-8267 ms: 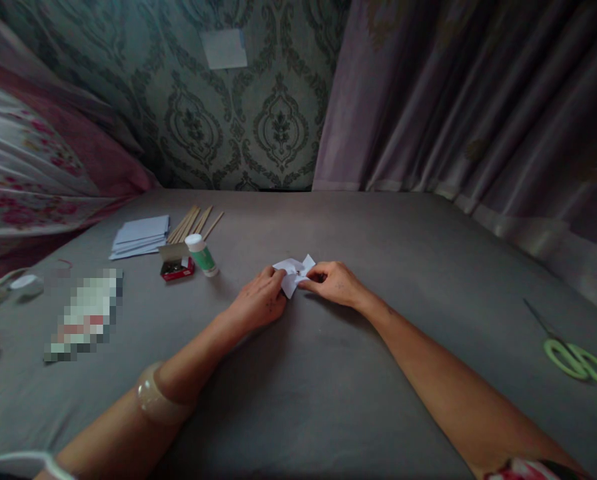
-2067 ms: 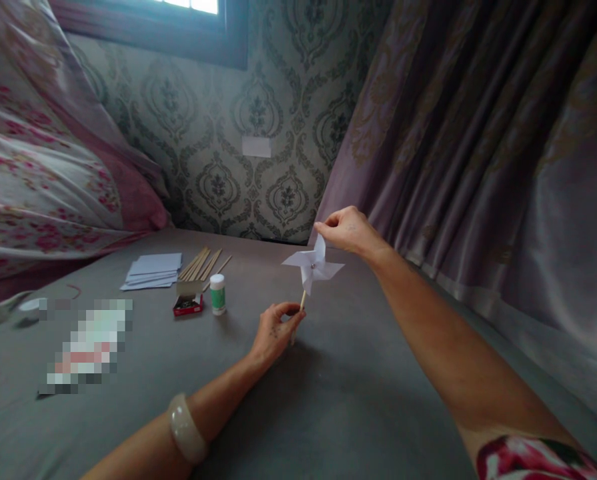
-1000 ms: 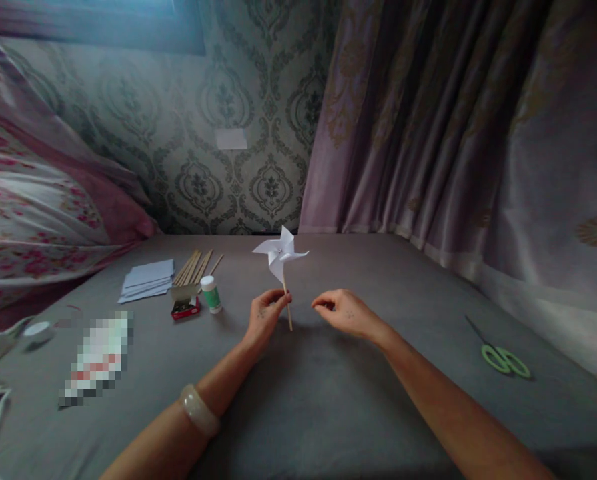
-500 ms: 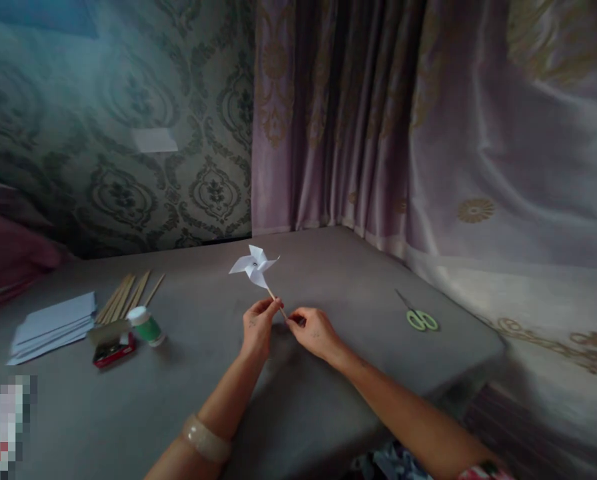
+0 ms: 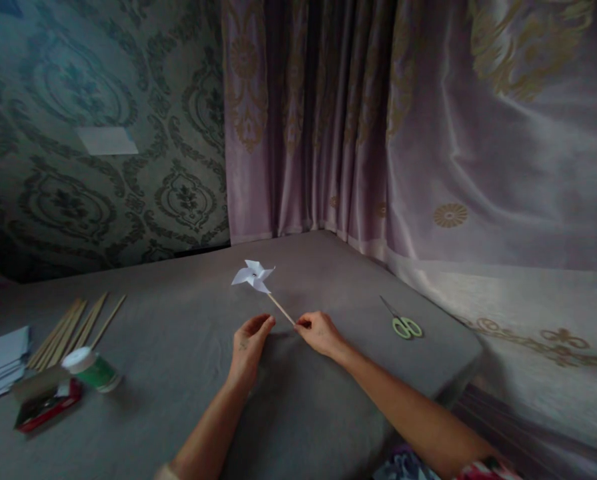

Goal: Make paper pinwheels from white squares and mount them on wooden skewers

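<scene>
A white paper pinwheel [image 5: 251,279] on a thin wooden stick [image 5: 281,309] points up and to the left above the grey-covered surface. My right hand [image 5: 320,333] pinches the stick's lower end between thumb and fingers. Just left of the stick is my left hand [image 5: 249,343], off it, with fingers loosely curved and nothing held. A dark pin head shows at the pinwheel's centre.
Scissors with green handles [image 5: 407,327] lie to the right. On the left are several wooden sticks [image 5: 68,332], white paper sheets [image 5: 1,360], an open red box [image 5: 48,408] of small items and a white-capped green bottle [image 5: 95,371]. Curtains [image 5: 308,133] hang behind.
My left hand has let go of the stick and drawn slightly away. The right hand keeps its hold on the lower end. The view has turned to the right.
</scene>
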A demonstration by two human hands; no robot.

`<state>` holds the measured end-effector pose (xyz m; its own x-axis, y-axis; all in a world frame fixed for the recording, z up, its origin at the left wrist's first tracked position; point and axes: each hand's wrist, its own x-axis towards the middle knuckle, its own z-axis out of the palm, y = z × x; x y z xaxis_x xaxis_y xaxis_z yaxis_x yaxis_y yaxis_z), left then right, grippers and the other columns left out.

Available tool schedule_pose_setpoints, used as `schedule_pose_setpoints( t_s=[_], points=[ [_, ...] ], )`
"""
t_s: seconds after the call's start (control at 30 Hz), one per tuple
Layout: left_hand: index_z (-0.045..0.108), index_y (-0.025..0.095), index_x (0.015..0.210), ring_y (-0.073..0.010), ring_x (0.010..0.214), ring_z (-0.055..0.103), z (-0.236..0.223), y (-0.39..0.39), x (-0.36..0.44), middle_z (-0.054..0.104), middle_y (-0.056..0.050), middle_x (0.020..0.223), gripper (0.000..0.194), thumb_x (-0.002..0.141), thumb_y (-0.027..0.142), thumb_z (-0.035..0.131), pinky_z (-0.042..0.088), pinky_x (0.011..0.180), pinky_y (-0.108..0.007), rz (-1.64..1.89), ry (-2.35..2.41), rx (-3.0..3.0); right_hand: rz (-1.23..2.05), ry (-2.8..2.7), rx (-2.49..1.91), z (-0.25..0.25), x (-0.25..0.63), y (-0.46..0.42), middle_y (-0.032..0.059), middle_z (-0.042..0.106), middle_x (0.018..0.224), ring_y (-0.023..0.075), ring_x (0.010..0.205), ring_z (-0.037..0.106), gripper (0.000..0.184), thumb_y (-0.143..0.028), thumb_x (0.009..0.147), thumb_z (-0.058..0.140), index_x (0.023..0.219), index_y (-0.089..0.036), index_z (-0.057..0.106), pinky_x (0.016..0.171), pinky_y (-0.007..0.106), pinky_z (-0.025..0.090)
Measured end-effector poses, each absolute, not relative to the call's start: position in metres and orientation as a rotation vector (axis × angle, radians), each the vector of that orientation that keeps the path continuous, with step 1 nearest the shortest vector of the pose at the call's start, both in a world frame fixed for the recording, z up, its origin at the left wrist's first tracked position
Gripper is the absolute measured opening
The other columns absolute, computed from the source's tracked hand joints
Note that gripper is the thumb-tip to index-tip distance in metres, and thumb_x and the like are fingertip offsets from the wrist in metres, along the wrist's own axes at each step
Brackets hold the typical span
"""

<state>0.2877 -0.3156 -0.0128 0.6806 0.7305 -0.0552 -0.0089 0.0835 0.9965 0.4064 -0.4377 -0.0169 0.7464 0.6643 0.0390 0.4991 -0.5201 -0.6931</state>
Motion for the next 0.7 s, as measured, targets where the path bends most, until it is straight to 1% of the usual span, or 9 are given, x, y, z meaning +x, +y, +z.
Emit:
schedule_pose_setpoints(
  t_s=[0.07, 0.17, 0.27, 0.33, 0.47, 0.63, 0.7],
  points=[
    [0.071, 0.013, 0.088, -0.0240, 0.086, 0.064, -0.015, -0.312, 0.287, 0.072, -0.011, 0.089, 0.046, 0.060, 0.049, 0.070, 0.047, 0.079, -0.032, 0.614, 0.687, 1.481, 0.266, -0.812, -2.304, -0.015, 0.430, -0.433, 0.0056, 0.074, 0.084, 0.0167, 0.079, 0.068, 0.016, -0.024, 0.077, 0.061, 0.084, -0.018, 0.074, 0.069, 0.023, 0.047],
    [0.070, 0.015, 0.087, -0.0251, 0.084, 0.064, -0.018, -0.307, 0.285, 0.071, -0.011, 0.087, 0.038, 0.066, 0.045, 0.065, 0.047, 0.078, -0.035, 0.645, 0.684, 1.732, 0.198, -0.693, -2.418, -0.009, 0.471, -0.427, 0.0064, 0.074, 0.090, 0.0185, 0.085, 0.067, 0.016, -0.025, 0.076, 0.062, 0.085, -0.018, 0.074, 0.073, 0.024, 0.047],
    [0.070, 0.016, 0.092, -0.0264, 0.091, 0.061, -0.021, -0.307, 0.283, 0.071, -0.011, 0.090, 0.028, 0.074, 0.035, 0.059, 0.044, 0.083, -0.040, 0.635, 0.670, 2.069, 0.132, -0.557, -2.520, -0.001, 0.513, -0.421, 0.0080, 0.073, 0.094, 0.0204, 0.090, 0.067, 0.018, -0.026, 0.078, 0.061, 0.088, -0.018, 0.073, 0.074, 0.025, 0.048],
    [0.068, 0.017, 0.097, -0.0271, 0.096, 0.058, -0.024, -0.310, 0.283, 0.071, -0.011, 0.093, 0.027, 0.077, 0.029, 0.056, 0.042, 0.086, -0.041, 0.581, 0.674, 2.239, 0.098, -0.462, -2.577, 0.004, 0.539, -0.416, 0.0096, 0.072, 0.096, 0.0214, 0.094, 0.066, 0.019, -0.026, 0.079, 0.061, 0.091, -0.017, 0.073, 0.074, 0.025, 0.048],
    [0.066, 0.019, 0.104, -0.0285, 0.105, 0.054, -0.026, -0.316, 0.284, 0.069, -0.011, 0.104, 0.028, 0.081, 0.026, 0.053, 0.040, 0.085, -0.040, 0.462, 0.670, 2.437, 0.073, -0.329, -2.648, 0.011, 0.580, -0.404, 0.0103, 0.070, 0.101, 0.0215, 0.099, 0.064, 0.020, -0.027, 0.082, 0.061, 0.096, -0.017, 0.070, 0.079, 0.026, 0.048],
    [0.065, 0.017, 0.108, -0.0290, 0.108, 0.053, -0.023, -0.318, 0.285, 0.066, -0.013, 0.111, 0.030, 0.083, 0.025, 0.051, 0.038, 0.085, -0.040, 0.352, 0.697, 2.531, 0.072, -0.212, -2.708, 0.014, 0.608, -0.392, 0.0088, 0.059, 0.115, 0.0199, 0.098, 0.060, 0.031, -0.034, 0.090, 0.055, 0.115, -0.015, 0.057, 0.083, 0.040, 0.051],
    [0.065, 0.017, 0.108, -0.0288, 0.108, 0.053, -0.022, -0.318, 0.286, 0.066, -0.013, 0.111, 0.030, 0.083, 0.025, 0.051, 0.038, 0.085, -0.039, 0.331, 0.709, 2.541, 0.019, -0.190, -2.720, 0.013, 0.612, -0.391, 0.0088, 0.057, 0.119, 0.0202, 0.099, 0.059, 0.034, -0.034, 0.090, 0.054, 0.119, -0.016, 0.054, 0.083, 0.042, 0.051]
  ],
)
